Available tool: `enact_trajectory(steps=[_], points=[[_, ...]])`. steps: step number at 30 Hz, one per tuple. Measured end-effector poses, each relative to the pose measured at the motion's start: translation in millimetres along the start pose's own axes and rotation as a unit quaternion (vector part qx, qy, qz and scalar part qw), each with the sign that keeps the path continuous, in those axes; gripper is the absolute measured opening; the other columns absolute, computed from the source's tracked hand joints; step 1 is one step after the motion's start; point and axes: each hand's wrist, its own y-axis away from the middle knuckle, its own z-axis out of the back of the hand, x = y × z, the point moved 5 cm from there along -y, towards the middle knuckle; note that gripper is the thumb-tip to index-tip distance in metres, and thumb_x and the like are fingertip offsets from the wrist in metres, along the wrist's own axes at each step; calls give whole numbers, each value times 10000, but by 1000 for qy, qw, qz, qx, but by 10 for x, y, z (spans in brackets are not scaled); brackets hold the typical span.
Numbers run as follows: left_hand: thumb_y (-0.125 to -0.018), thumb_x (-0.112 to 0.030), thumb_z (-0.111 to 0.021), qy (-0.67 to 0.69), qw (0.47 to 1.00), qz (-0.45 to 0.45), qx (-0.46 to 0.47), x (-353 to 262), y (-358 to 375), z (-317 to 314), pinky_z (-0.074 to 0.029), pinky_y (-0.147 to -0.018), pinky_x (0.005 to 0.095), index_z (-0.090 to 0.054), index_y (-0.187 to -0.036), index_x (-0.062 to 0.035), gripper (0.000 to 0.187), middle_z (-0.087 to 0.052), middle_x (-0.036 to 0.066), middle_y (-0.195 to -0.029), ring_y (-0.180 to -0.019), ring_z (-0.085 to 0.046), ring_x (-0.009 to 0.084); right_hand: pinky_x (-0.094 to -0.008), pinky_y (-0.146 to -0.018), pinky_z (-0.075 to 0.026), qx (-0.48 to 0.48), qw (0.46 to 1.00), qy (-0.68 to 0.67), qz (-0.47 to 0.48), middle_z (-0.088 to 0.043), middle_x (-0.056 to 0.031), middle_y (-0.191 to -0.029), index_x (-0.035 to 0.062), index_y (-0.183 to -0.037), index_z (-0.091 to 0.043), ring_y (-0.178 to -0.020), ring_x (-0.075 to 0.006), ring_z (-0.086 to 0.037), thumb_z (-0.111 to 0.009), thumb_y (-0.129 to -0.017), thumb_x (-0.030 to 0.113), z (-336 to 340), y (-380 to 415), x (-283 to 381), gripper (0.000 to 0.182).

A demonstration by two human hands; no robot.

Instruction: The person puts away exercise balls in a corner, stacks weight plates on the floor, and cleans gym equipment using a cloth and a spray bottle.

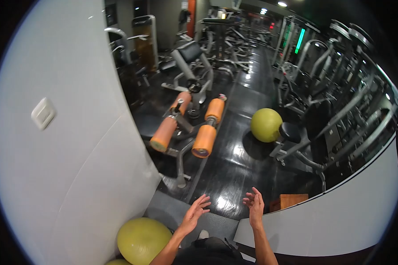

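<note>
Yellow-green ball [142, 240] by the wall looks light, squishy and bulky, so both spread, empty hands, left hand [193, 215] and right hand [254, 204], should cup its sides.

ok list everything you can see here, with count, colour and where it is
exercise ball: one, yellow-green, on the dark floor at mid-frame
second exercise ball: one, yellow-green, at the foot of the white wall, bottom left
roller-pad machine: one, grey frame with four orange pads, centre
wall switch: one, white, on the white wall at left
wooden box: one, brown, on the floor by the low white wall at right
weight machines: a row, grey, along the right side
left hand: one, open, empty, raised, bottom centre
right hand: one, open, empty, raised beside it
</note>
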Motion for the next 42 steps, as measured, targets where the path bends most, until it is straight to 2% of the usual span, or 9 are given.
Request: enact_trajectory(steps=[9,13,15,16,20,22,29,35,42], points=[[-975,-260,-386,-1,999,32,35,207,-1012,-279,-403,-984,421,-239,-1408,-19,517,-348,188,-1388,-1251,-402,296,-300,-778,-480,-66,997,-43,22,-582,-60,-1054,63,-1299,-425,-874,-143,-589,-360,-994,330,373,-501,176,411],[-961,-130,-381,-2,1000,4,-8,278,-1462,-191,-413,-975,396,-295,-1387,-17,449,-379,176,-1372,-1236,-424,272,-315,-811,-482,-89,995,-36,33,-537,-127,-1151,49,-1310,-419,-962,-179,-567,-364,-989,329,376,-897,244,430],[-974,-270,-397,-27,999,-9,-21,277,-1744,-135,-407,-976,412,-278,-1388,-10,503,-367,185,-1369,-1243,-407,278,-322,-834,-477,-89,994,-34,49,-497,-143,-1213,44,-1316,-409,-1025,-198,-543,-360,-991,318,354,-1155,308,429],[-975,-252,-390,-26,999,-7,-25,276,-1885,-108,-408,-973,409,-283,-1384,-8,489,-375,185,-1360,-1239,-411,275,-327,-848,-473,-87,994,-32,52,-487,-137,-1218,40,-1317,-405,-1038,-204,-537,-353,-993,307,340,-1280,348,423],[-973,-212,-377,-12,1000,-4,-24,322,-2504,58,-418,-963,409,-290,-1375,5,464,-383,180,-1352,-1228,-421,269,-331,-852,-474,-108,991,-34,68,-496,-128,-1198,43,-1319,-403,-1038,-196,-537,-350,-994,296,348,-1835,434,415],[-971,-205,-381,0,1000,1,-23,315,-2809,128,-425,-956,397,-298,-1375,3,462,-393,178,-1348,-1220,-431,259,-320,-824,-476,-122,989,-44,68,-523,-80,-1163,54,-1310,-409,-996,-163,-556,-356,-995,318,348,-2072,417,414],[-966,-212,-391,-7,999,49,-8,454,-3669,269,-438,-941,371,-314,-1376,-21,459,-407,166,-1339,-1207,-440,235,-307,-785,-492,-168,984,-58,24,-531,-84,-1141,66,-1314,-409,-919,-157,-582,-358,-996,300,378,-2682,373,398],[-966,-280,-414,-3,994,109,6,765,-4285,172,-436,-940,371,-304,-1380,-27,498,-398,165,-1343,-1205,-442,242,-294,-753,-493,-210,975,-67,-10,-538,-78,-1119,72,-1317,-408,-870,-143,-589,-385,-990,286,624,-3138,187,391],[-964,-277,-418,-3,994,111,-2,1206,-5406,-103,-457,-915,393,-311,-1364,-33,481,-414,168,-1314,-1180,-459,256,-296,-739,-495,-232,969,-84,-12,-547,-76,-1117,75,-1325,-403,-857,-134,-591,-416,-979,314,1138,-4169,196,420]])
